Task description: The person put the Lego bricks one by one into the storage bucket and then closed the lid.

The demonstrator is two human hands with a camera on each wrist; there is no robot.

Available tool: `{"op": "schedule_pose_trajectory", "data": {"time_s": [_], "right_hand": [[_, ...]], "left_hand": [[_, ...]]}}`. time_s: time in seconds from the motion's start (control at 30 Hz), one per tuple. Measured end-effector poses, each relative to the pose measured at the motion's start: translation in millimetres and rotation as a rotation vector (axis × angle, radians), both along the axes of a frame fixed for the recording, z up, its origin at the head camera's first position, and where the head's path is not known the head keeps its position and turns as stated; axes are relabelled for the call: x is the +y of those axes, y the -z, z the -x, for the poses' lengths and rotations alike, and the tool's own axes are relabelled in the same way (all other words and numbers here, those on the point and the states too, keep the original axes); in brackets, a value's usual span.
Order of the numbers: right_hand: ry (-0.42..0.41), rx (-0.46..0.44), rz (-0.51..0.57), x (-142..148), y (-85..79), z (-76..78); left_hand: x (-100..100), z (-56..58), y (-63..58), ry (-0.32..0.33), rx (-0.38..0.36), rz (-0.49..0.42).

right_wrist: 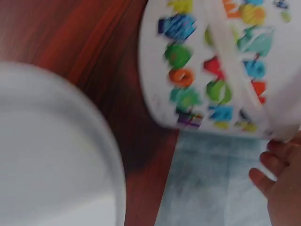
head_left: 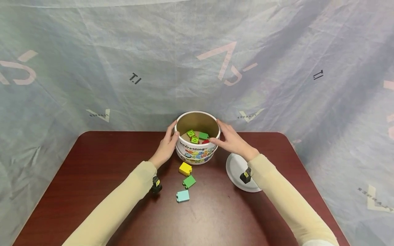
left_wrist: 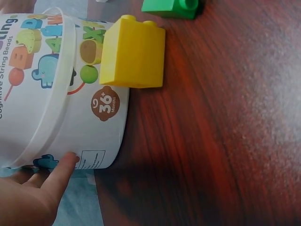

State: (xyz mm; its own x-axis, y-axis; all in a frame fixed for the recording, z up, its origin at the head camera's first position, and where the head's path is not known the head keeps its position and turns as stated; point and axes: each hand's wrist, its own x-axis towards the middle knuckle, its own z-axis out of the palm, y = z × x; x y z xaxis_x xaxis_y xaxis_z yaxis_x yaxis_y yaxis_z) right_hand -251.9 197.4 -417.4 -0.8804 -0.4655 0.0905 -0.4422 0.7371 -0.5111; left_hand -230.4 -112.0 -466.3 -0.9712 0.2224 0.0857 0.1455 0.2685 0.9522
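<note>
A white round bucket (head_left: 197,152) with colourful printed letters and pictures stands upright at the table's far edge. My left hand (head_left: 166,148) holds its left side, the thumb along the outer wall. My right hand (head_left: 234,139) grips the right side, its thumb at the rim and the other fingers farther back. Inside lie lime green bricks (head_left: 191,133), a darker green brick (head_left: 203,136) and a red brick (head_left: 205,141). In front of the bucket are a yellow brick (left_wrist: 136,54), a green brick (head_left: 189,181) and a light blue brick (head_left: 183,196).
A white round lid (head_left: 238,171) lies on the table to the right, partly covered by my right wrist and its small black camera (head_left: 245,176). The dark red table (head_left: 107,164) ends just behind the bucket, where a grey printed cloth (head_left: 154,68) hangs.
</note>
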Motion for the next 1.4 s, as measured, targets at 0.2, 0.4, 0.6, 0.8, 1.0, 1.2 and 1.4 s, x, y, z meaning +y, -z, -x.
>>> {"op": "schedule_pose_trajectory", "data": {"time_s": [0.2,0.4,0.6,0.8,1.0,1.2,1.4], "right_hand": [[0.030,-0.060,0.064,-7,0.8,-4.8],[0.063,-0.077,0.135,-10,7.8,-7.8],[0.082,-0.076,0.154,-8,10.5,-7.7],[0.076,-0.127,0.138,-4,11.8,-6.4],[0.086,-0.157,0.147,-4,9.8,-4.8],[0.090,-0.164,0.126,-5,4.6,-3.7],[0.073,-0.174,0.148,-5,4.9,-6.5]], "left_hand": [[0,-1.8,2.3,-0.002,-0.004,-0.010],[2,-4.9,-0.3,0.011,-0.033,-0.043],[1,-5.2,-2.1,0.023,-0.049,-0.058],[-5,-3.0,-5.1,0.016,-0.058,-0.013],[-13,-0.3,-15.4,0.050,-0.051,0.052],[-34,-3.1,-20.5,0.091,-0.068,0.080],[-46,-28.7,-4.6,0.119,0.145,0.451]]}}
